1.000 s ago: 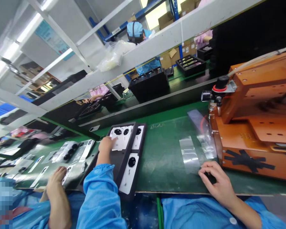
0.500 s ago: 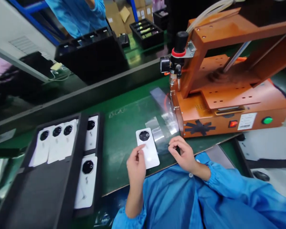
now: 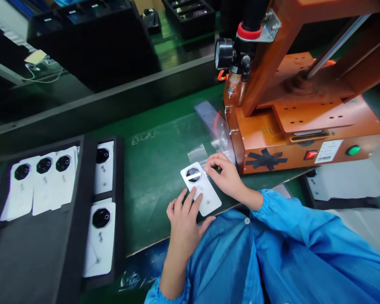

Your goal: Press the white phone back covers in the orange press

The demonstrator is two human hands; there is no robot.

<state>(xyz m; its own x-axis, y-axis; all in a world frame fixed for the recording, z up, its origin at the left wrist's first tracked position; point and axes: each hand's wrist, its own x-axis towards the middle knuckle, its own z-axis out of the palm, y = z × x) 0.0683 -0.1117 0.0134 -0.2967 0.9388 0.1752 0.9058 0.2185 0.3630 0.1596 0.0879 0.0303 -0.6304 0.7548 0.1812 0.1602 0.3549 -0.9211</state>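
Your L hand point(image 3: 184, 223) fans over white panel point(image 3: 210, 202), long axis aslant, L of press point(image 3: 291, 158); R hand point(image 3: 224, 176) curls press-side, grip unclear.

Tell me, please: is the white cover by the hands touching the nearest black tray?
Apart: the head view shows green tabletop between the white cover and the nearest black tray.

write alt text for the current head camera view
A person's left hand lies partly over a white panel on a green bench, right hand close beside it. Left, dark trays hold similar panels; right stands an orange machine.
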